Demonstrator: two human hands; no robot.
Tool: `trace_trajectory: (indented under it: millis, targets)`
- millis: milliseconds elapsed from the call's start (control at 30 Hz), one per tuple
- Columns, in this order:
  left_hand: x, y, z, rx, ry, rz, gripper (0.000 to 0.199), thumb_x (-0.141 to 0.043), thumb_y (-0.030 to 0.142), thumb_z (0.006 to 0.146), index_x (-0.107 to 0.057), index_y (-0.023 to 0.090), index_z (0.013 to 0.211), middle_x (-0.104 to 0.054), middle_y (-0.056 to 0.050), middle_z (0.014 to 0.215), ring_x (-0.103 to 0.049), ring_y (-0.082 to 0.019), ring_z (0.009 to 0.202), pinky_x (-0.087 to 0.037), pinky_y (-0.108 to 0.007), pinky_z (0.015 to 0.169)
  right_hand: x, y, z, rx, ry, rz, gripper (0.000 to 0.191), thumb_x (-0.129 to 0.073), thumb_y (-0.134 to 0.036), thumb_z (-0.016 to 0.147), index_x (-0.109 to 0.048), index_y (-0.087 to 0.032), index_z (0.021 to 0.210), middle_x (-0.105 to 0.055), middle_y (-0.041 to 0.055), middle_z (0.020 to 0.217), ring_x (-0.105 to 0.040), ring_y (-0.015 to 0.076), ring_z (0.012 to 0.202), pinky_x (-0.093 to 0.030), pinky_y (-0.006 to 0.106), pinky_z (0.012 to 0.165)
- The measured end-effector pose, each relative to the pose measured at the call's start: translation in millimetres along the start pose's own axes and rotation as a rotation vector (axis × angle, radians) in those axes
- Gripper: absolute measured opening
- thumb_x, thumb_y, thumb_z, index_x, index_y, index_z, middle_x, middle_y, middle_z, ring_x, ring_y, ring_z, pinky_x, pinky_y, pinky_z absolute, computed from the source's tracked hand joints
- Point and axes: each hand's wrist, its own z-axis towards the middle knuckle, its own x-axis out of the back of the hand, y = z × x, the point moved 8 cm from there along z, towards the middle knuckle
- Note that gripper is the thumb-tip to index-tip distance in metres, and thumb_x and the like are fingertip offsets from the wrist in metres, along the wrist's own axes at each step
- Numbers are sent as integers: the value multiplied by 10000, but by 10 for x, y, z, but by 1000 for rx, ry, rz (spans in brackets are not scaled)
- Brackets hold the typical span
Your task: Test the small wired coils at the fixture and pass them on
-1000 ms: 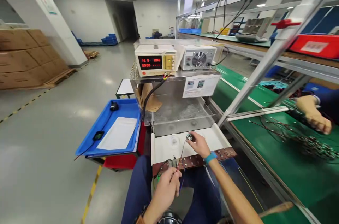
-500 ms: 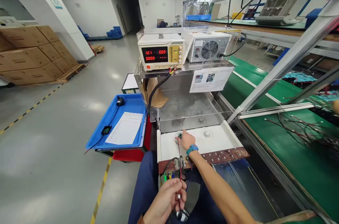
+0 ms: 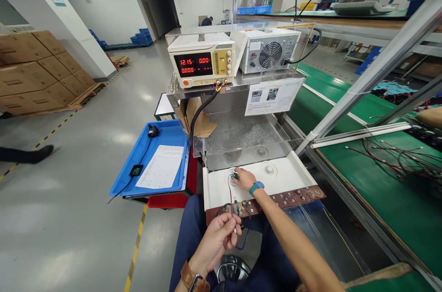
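Observation:
My right hand [image 3: 246, 179] is closed on a small dark part with a green circuit board [image 3: 235, 175], held over the left side of the white trough [image 3: 286, 177]. From the part a thin red and black wire [image 3: 230, 195] runs down to my left hand [image 3: 221, 236]. The left thumb and fingers pinch that wire close to its small white end connector. Between the hands lies a brown strip [image 3: 290, 197] with rows of metal studs along the trough's front edge. The underside of the small part is hidden.
A power supply [image 3: 202, 62] with red digits and a fan-backed unit [image 3: 269, 55] stand on the shelf ahead. At left, a blue tray [image 3: 162, 131] holds a black pump-like part [image 3: 153, 131] and a paper sheet [image 3: 160, 166]. A green bench [image 3: 373, 181] with loose wires is at right.
My left hand has risen toward the brown strip with the wire. The right hand still holds the part over the trough. Someone's leg has come into view at far left.

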Motion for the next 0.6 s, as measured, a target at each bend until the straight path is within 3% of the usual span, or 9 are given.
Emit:
trace_trajectory:
  millis: [100, 233, 400, 500, 600]
  targets:
    - [24, 225, 201, -86, 21, 40, 430, -808, 484, 706, -643, 129, 883, -661, -27, 788, -547, -60, 552, -402, -184, 504, -32, 41, 38, 85, 3, 23, 323, -605, -383, 899, -580, -202, 1166, -685, 86, 1103, -648, 218, 970, -406, 275, 787]
    - [40, 405, 585, -182, 68, 280, 487, -757, 570, 706, -638, 135, 890, -642, -13, 689, -593, -117, 588, -467, -238, 576, -96, 115, 85, 68, 7, 84, 351, -623, -393, 885, -581, -205, 1178, -704, 62, 1020, -641, 202, 933, -389, 258, 757]
    - [-5, 408, 947, -263, 108, 474, 458, -743, 590, 679, -673, 145, 760, -627, -11, 668, -559, -146, 636, -406, -244, 566, -129, 181, 114, 24, 7, 142, 361, -646, -415, 856, -595, -222, 1156, -717, 44, 961, -643, 196, 885, -379, 254, 719]
    - [-26, 386, 1040, -308, 110, 553, 417, -745, 555, 685, -678, 144, 680, -648, -20, 676, -555, -163, 698, -410, -267, 662, -117, 197, 121, 23, 26, 139, 355, -636, -415, 854, -592, -224, 1150, -717, 43, 970, -641, 195, 894, -381, 256, 726]
    - [0, 374, 1091, -334, 118, 598, 396, -735, 532, 697, -708, 138, 734, -674, -27, 705, -562, -175, 713, -414, -287, 712, -120, 211, 130, 18, 30, 137, 364, -635, -419, 846, -586, -228, 1152, -718, 43, 986, -641, 200, 912, -385, 259, 737]
